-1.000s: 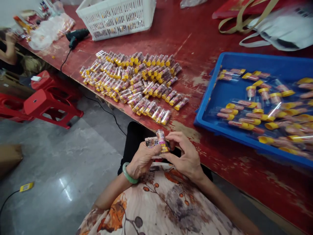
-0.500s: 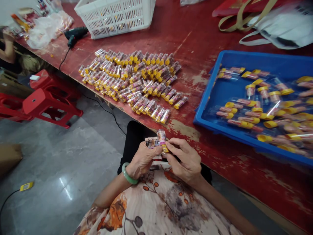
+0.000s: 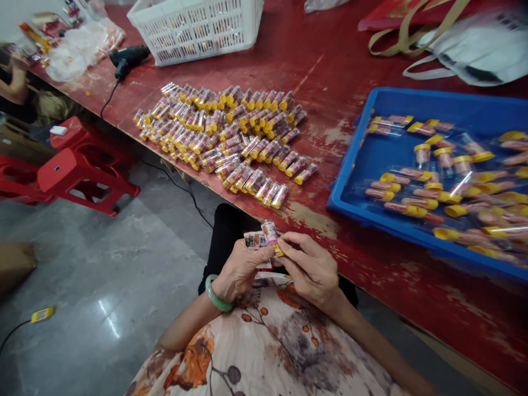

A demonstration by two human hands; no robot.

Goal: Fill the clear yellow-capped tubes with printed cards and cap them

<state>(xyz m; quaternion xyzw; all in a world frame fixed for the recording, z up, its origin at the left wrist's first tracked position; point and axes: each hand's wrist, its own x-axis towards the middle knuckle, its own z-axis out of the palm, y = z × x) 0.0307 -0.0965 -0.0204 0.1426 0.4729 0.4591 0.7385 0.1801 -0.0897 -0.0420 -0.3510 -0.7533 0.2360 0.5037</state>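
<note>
My left hand (image 3: 237, 270), with a pale green bangle at the wrist, is closed on a small stack of printed labels (image 3: 254, 240). Its thumb presses by a small tube (image 3: 270, 233) that wears a printed label and has a yellow end. The fingertips of my right hand (image 3: 311, 268) pinch the lower, yellow end of this tube. Both hands meet above my lap, in front of the table edge. Beyond them, rows of similar labelled tubes (image 3: 193, 125) with yellow caps lie packed together on the red table (image 3: 325, 71). The tube's underside is hidden by my fingers.
A blue tray (image 3: 350, 165) at right holds clear tubes with yellow caps. At the back stand a white basket (image 3: 198, 27) and a dark heat gun (image 3: 126, 58) with a cord. Bags (image 3: 466, 49) lie back right. Red stools (image 3: 78, 170) and another person's arm (image 3: 16, 82) are left.
The labelled tube has tilted a little to the left between my hands. Both hands stay in nearly the same place, and the things on the table have not moved.
</note>
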